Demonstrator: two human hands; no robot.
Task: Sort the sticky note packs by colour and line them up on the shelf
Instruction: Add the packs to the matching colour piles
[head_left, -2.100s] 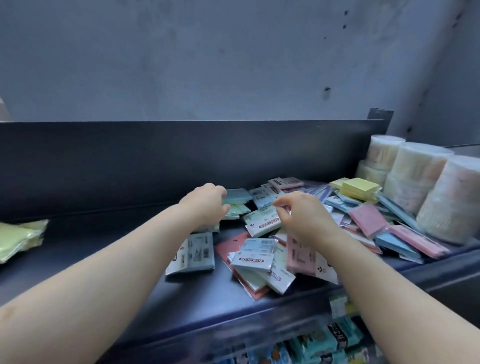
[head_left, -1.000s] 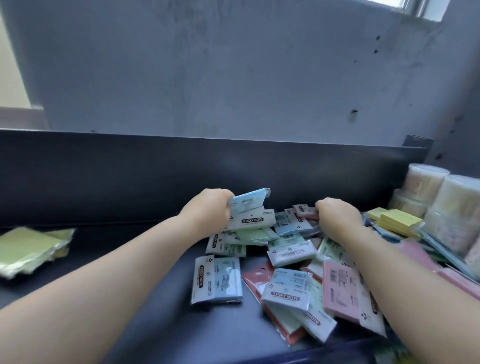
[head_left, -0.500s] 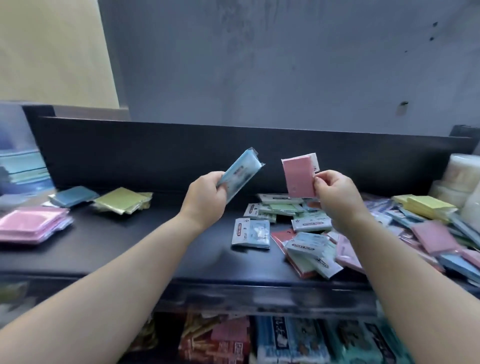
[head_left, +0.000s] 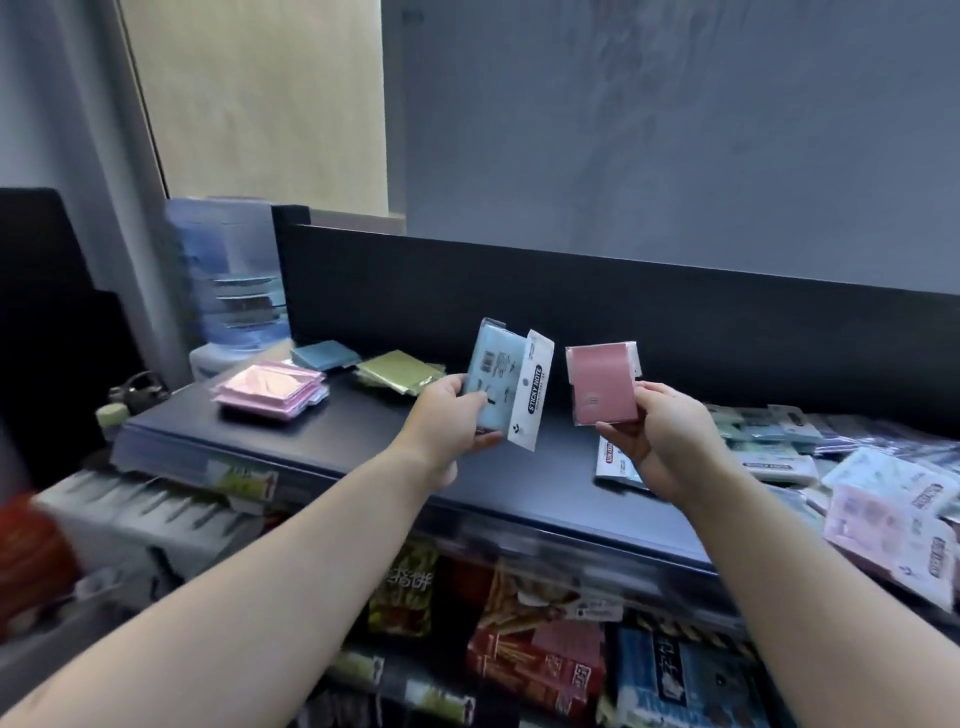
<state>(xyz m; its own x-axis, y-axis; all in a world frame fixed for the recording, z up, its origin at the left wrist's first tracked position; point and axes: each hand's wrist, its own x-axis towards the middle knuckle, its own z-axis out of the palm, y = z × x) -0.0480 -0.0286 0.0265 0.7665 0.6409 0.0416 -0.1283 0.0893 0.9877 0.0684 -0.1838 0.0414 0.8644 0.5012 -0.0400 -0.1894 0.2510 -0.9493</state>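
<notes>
My left hand (head_left: 451, 415) grips a light blue sticky note pack (head_left: 506, 382) upright above the dark shelf (head_left: 363, 441). My right hand (head_left: 660, 436) pinches a red-pink pack (head_left: 602, 382) beside it, also held up. At the shelf's left end lie a pink pile (head_left: 270, 395), a dark blue pile (head_left: 324, 354) and a green pile (head_left: 397, 373). A mixed heap of unsorted packs (head_left: 857, 467) covers the shelf's right part.
A black back panel (head_left: 675, 322) runs behind the shelf. A water dispenser bottle (head_left: 228, 280) stands at the far left. Snack boxes (head_left: 540, 660) fill the lower shelf below. A bare stretch of shelf lies between the sorted piles and the heap.
Both hands have lifted a pack each out of the heap and carried them left. The view has swung left, showing the sorted piles closer.
</notes>
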